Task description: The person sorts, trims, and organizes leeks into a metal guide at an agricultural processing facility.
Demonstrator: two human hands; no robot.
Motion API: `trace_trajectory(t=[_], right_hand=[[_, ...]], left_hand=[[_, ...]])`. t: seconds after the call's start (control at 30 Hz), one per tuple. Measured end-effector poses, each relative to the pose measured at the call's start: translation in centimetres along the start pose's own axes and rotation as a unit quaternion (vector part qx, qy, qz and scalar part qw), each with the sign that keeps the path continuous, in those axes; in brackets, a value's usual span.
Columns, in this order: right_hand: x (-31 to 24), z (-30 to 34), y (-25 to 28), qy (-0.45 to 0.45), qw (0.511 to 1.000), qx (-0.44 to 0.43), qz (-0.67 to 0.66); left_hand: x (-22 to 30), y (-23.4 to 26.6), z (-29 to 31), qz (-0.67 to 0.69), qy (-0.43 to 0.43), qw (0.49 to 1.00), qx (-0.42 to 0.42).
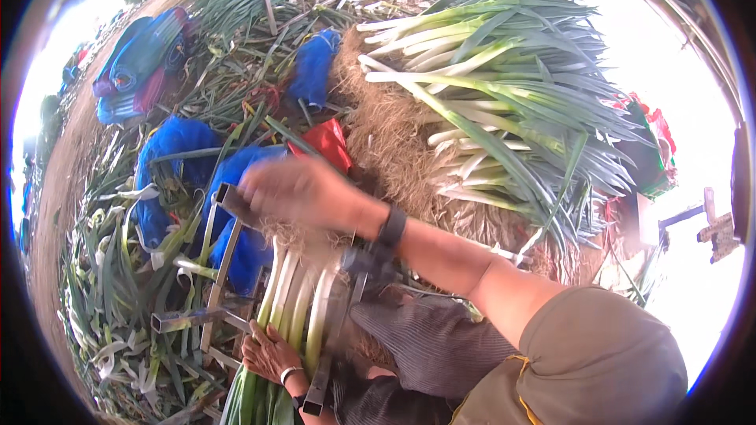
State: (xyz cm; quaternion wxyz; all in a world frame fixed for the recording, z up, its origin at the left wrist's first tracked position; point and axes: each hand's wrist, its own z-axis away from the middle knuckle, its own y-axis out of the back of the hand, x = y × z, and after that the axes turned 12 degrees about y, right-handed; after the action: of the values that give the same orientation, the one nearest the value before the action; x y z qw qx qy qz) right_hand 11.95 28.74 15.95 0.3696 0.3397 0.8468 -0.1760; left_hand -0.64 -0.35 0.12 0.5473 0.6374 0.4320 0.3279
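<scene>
A bundle of leeks lies in a metal frame, white stems and roots pointing away from me, green leaves toward me. My left hand, with a pale bracelet at the wrist, grips the bundle where the stems turn green, close beside a bar of the frame. Over the root end is my right hand, smeared by motion, a dark watch on its wrist. It is next to the frame's far upright; whether it holds anything cannot be made out.
A large pile of leeks lies at the right, roots toward the middle. Blue net bags and a red piece of material rest beyond the frame. Leaf scraps cover the left ground. Rolled netting lies farther off.
</scene>
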Motion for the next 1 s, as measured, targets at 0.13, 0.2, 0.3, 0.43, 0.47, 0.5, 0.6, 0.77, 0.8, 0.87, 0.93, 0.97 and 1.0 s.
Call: trace_trajectory(t=[0.13,0.2,0.3,0.43,0.47,0.5,0.6,0.77,0.8,0.87,0.93,0.97,1.0], right_hand=[[5.2,-2.1,15.6,-0.159,0.873,0.431,-0.165],[6.8,-1.8,23.2,-0.181,0.714,0.662,-0.14],[8.5,1.3,30.4,-0.15,0.701,0.686,-0.121],[9.3,2.5,33.9,-0.162,0.706,0.664,-0.185],[9.4,2.7,34.3,-0.172,0.709,0.658,-0.185],[9.2,2.9,35.0,-0.18,0.713,0.653,-0.183],[8.9,2.1,34.8,-0.1,0.708,0.649,-0.261],[4.9,-3.3,24.1,0.025,0.784,0.539,-0.308],[3.1,-4.9,20.4,0.056,0.792,0.531,-0.296],[1.2,-6.8,16.9,0.099,0.825,0.457,-0.319],[-0.9,-8.8,12.7,0.138,0.854,0.421,-0.273],[-1.6,-9.2,11.3,0.129,0.862,0.405,-0.277],[-3.1,-9.6,8.3,0.156,0.88,0.385,-0.231]], left_hand=[[0.0,0.1,0.1,0.0,0.001,1.0,0.011],[0.5,0.1,0.2,-0.004,-0.006,1.0,0.009],[0.8,0.5,0.1,-0.015,0.004,1.0,-0.01],[0.3,0.2,0.0,-0.027,0.014,0.999,-0.025],[0.5,0.2,0.0,-0.026,0.013,0.999,-0.026],[0.8,0.3,0.0,-0.022,0.011,0.999,-0.026],[1.3,0.1,0.1,-0.019,0.003,1.0,-0.016],[0.6,0.0,0.2,-0.02,0.006,1.0,0.001],[0.2,0.1,0.1,-0.02,0.013,1.0,-0.003],[0.0,0.0,-0.1,-0.007,0.014,1.0,-0.002],[-0.1,-0.8,0.0,-0.003,0.02,1.0,0.006],[0.2,-1.1,0.2,0.014,0.007,1.0,0.017],[0.1,-1.4,0.0,0.024,-0.006,0.999,0.027]])
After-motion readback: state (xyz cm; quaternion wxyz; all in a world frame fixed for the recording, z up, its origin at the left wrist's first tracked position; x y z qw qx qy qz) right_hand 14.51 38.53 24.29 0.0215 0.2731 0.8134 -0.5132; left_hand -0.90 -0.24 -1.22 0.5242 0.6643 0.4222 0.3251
